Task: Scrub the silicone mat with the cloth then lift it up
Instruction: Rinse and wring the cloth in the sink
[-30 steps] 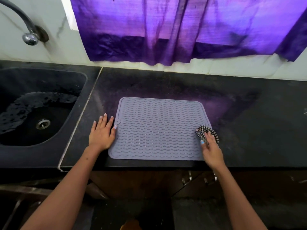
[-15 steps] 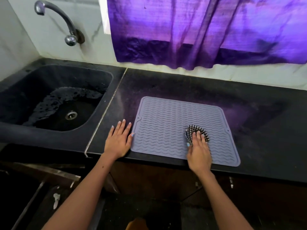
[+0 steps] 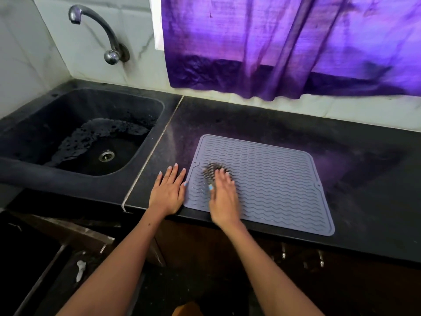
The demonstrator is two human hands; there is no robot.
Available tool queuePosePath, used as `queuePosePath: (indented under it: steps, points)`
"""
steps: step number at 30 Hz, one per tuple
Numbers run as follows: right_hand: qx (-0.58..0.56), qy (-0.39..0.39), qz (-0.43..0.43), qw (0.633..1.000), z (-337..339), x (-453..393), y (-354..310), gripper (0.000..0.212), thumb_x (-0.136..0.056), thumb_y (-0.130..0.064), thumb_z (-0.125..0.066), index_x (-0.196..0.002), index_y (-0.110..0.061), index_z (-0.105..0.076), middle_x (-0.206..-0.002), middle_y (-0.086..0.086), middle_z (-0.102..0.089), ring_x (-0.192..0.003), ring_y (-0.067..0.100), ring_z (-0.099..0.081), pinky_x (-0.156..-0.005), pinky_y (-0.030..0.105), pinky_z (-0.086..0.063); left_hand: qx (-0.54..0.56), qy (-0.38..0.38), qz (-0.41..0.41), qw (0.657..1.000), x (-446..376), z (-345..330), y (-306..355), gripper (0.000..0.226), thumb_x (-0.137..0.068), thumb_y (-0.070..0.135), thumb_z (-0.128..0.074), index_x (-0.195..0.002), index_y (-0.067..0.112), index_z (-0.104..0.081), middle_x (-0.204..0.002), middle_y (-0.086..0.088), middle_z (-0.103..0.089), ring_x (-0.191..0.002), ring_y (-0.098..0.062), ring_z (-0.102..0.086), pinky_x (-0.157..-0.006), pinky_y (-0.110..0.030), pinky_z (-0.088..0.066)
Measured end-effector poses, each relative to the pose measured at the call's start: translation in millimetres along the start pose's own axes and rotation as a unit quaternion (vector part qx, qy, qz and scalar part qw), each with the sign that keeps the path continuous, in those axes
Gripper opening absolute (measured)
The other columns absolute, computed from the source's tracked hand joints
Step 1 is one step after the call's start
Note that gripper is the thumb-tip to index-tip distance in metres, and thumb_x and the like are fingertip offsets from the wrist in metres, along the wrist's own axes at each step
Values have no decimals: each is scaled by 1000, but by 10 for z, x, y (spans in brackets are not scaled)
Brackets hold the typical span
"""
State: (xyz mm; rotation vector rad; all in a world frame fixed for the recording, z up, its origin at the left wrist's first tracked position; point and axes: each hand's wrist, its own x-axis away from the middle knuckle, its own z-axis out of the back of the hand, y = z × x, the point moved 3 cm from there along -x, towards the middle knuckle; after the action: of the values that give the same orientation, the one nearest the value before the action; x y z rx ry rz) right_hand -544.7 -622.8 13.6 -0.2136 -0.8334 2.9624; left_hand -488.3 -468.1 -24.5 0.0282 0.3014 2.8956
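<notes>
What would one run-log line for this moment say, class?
phase: scrubbing | right hand: presses checked cloth on silicone mat | left hand: flat on countertop at mat's left edge | mat: not lifted

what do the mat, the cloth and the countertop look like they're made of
Mat: likely silicone, matte grey-lilac, with moulded wavy ridges. Cloth: seemingly woven fabric, black-and-white check, though blurred. Countertop: probably polished dark speckled stone; it reflects the purple light.

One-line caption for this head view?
Right hand scrubs the grey silicone mat with a checked cloth; left hand lies flat beside it.
</notes>
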Motion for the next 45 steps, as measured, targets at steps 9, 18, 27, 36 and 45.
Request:
queuePosePath:
  steps: [9, 18, 27, 36, 45]
  points:
    - [13, -133, 56, 989, -46, -86, 48, 54, -98, -24, -37, -148, -21, -18, -157, -4, -12, -144, 12, -11, -116, 31, -13, -23, 4, 6, 1000, 5, -8, 27, 88, -73, 51, 20, -151, 23, -10, -160, -2, -2, -147, -17, 2, -118, -37, 4]
    - [-755, -109, -296, 575, 383, -528, 116, 23, -95, -19, -45, -100, -2, -59, -86, 12, -71, -91, 24, -62, -83, 37, -53, 378, -1, 131, 917, -9, 175, 220, 57, -92, 58, -34, -122, 18, -62, -139, -10, -51, -136, -24, -37, -116, -41, -20]
    - [-550, -360, -112, 745, 345, -762, -749, 36, -78, 17, -42, -103, 0, -60, -95, 21, -62, -89, 30, -61, -76, 39, -56, 820, -86, 147, 546, -68, 648, -37, 37, -72, 28, -67, -105, 12, -63, -96, -5, -70, -86, -17, -65, -79, -33, -53]
    - [-326, -379, -29, 866, 40, -1694, -1621, 31, -72, 14, -62, -92, -8, -66, -89, 12, -66, -88, 25, -62, -88, 47, -50, 831, -23, 189, 523, -350, 895, -1163, 27, -81, -2, -60, -105, 10, -60, -88, -4, -72, -74, -13, -70, -61, -27, -57]
    - [-263, -347, 40, 899, -626, -2732, -2810, 31, -65, 1, -77, -88, -17, -67, -83, 9, -67, -80, 22, -64, -75, 38, -53, 607, 53, 192, 769, -984, 1443, -2560, 98, -66, 17, -84, -144, 32, -27, -133, 9, -37, -123, -13, -42, -98, -36, -43]
